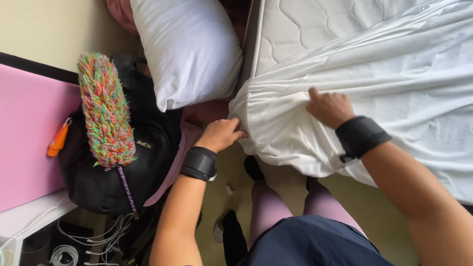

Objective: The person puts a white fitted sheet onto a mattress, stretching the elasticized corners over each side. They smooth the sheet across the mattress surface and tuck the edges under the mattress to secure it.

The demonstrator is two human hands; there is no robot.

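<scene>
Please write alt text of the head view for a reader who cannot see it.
Both hands grip a white sheet at a mattress corner: left hand at its edge, right hand on top. A white pillow and multicoloured duster lie left.

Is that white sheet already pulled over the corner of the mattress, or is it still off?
Still off. The white sheet lies bunched, the quilted mattress bare beyond it; the left hand grips its edge, the right hand presses on top.

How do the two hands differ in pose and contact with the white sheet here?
The left hand grips the white sheet's corner edge from the side, fingers curled. The right hand presses palm-down on top of the sheet, further onto the mattress. Both wear black wrist straps.
</scene>
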